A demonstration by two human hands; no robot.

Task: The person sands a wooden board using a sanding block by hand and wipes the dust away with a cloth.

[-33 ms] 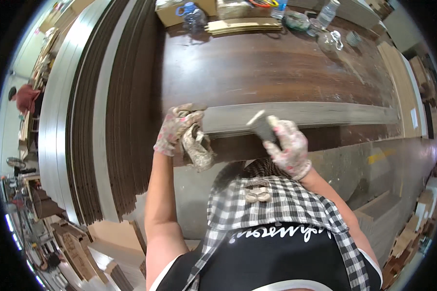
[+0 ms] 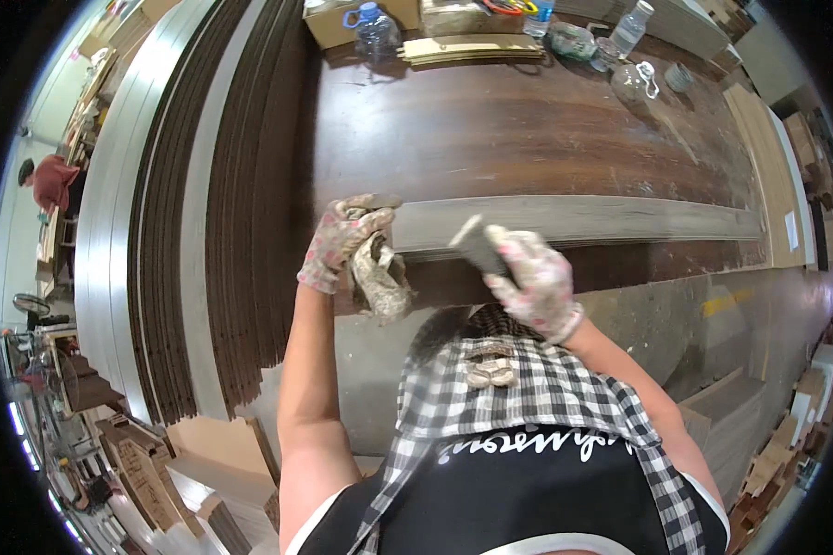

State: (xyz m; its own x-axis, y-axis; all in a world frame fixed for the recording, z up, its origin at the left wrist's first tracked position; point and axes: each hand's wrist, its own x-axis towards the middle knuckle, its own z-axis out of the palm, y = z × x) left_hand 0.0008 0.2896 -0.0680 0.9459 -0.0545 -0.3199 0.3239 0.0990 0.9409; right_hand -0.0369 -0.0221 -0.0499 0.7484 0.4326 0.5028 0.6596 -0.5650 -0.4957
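Head view shows two gloved hands at the near edge of the worktop (image 2: 453, 129). The grey block (image 2: 483, 254) is in the right hand (image 2: 532, 285), clamped between the thumb and the fingers; it projects past the fingertips, toward the far left corner of the worktop. Its body is dark grey and flat, its outer end is whitish, and the outline is slightly blurred. This end appears over the grey plank (image 2: 602, 217), but I cannot tell if they touch. The plank is long, with fine grain, and lies along the near edge. Near the left end of this edge, the left hand (image 2: 341, 242) has its fingers bent around the rag (image 2: 384, 282), which hangs below them, crumpled, off-white and stained.
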